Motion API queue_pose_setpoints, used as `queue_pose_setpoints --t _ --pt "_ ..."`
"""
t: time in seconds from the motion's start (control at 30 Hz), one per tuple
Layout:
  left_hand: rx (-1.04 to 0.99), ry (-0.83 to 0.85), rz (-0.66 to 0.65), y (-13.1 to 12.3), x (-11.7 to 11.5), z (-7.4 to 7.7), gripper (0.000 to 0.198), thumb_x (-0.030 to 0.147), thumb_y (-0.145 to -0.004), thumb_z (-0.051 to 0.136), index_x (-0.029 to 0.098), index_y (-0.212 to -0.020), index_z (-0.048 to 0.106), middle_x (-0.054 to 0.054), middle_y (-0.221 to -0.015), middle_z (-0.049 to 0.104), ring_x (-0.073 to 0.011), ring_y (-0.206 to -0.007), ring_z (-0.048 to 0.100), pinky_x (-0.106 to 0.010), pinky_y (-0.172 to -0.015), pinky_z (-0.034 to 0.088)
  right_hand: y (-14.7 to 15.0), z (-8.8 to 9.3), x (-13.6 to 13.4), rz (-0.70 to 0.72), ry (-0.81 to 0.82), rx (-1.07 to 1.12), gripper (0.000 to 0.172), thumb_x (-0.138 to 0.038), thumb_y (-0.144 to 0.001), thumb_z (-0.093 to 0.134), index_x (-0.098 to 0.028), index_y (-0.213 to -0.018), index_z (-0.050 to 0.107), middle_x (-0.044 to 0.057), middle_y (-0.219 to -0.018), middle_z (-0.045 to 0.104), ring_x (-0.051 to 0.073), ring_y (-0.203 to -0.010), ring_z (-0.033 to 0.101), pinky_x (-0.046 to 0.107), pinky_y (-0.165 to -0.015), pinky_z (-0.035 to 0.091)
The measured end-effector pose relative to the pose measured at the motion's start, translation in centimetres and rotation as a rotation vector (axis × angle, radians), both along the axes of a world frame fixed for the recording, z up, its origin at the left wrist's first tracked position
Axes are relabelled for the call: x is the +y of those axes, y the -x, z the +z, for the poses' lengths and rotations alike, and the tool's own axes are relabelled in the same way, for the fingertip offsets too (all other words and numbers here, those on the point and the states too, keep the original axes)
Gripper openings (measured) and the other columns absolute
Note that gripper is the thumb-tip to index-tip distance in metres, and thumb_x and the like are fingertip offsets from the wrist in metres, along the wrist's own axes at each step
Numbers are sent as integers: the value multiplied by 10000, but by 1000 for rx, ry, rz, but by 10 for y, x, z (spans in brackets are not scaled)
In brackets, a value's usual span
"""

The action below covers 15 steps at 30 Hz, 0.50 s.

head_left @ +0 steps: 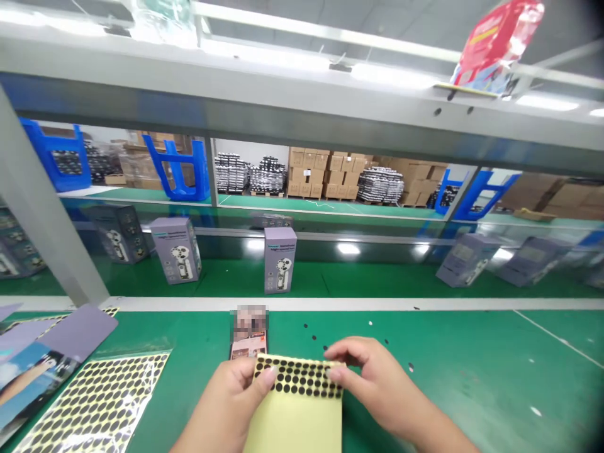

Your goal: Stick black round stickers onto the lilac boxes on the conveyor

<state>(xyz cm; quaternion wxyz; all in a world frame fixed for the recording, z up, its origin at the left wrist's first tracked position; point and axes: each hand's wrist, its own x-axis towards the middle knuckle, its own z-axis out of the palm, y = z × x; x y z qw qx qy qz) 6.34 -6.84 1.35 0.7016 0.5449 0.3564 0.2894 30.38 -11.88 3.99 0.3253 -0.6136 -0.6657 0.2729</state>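
While the left hand (231, 396) and right hand (382, 384) work at the top edge of a yellow-backed sheet of black round stickers (295, 402), each thumb presses on the dotted rows, and the grip on both sides is narrow. The sheet lies on a green work mat (472, 377), and its lower end runs out of view. A few loose black dots (314, 336) are scattered just above the right hand. Directly ahead sits a small printed card (248, 332), its upper part pixelated and unreadable. To the left lies a second sticker sheet (94, 402) in clear plastic, beside lilac cards (78, 330). Beyond, lilac retail boxes (280, 259) stand on a green conveyor (226, 277), each showing a round-headed device, but their lettering is too small to read. A grey post (42, 201) and crossbeam (283, 107) partly block the view of blue stools (178, 170) and stacked cardboard cartons (321, 170). A red hanging sign (495, 44) is unreadable.
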Motion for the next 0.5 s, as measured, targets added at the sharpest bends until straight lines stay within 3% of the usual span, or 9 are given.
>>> queue_pose_setpoints --t 0.1,0.23,0.37,0.5 --pt "146 -174 -18 -5 -3 -6 397 509 -852 575 128 -803 675 -67 -812 690 -212 -752 612 -271 -681 445 5 15 -2 25 -80 -60 241 -385 -899 578 -243 -1077 659 50 -1078 662 219 -1026 585 362 -922 442" --pt "352 -423 -51 -10 -9 -11 281 337 -853 542 147 -665 628 8 -665 575 -146 -669 490 -220 -608 334 35 48 -1 195 -100 -232 176 -308 -911 544 -258 -1008 682 34 -1001 659 197 -948 579 324 -843 462" --pt "411 -485 -108 -12 -13 -10 252 257 -829 498 155 -627 610 42 -590 452 -120 -618 401 -222 -563 248 56 66 5 346 -55 -448 113 -250 -851 592 -250 -874 703 11 -799 662 203 -852 544 323 -729 447" --pt "392 -486 -148 -10 -13 -8 226 232 -789 504 160 -607 616 43 -568 429 -114 -580 378 -223 -534 225 57 65 10 407 -5 -485 163 -210 -855 563 -242 -775 701 -2 -708 655 188 -794 547 320 -699 433"
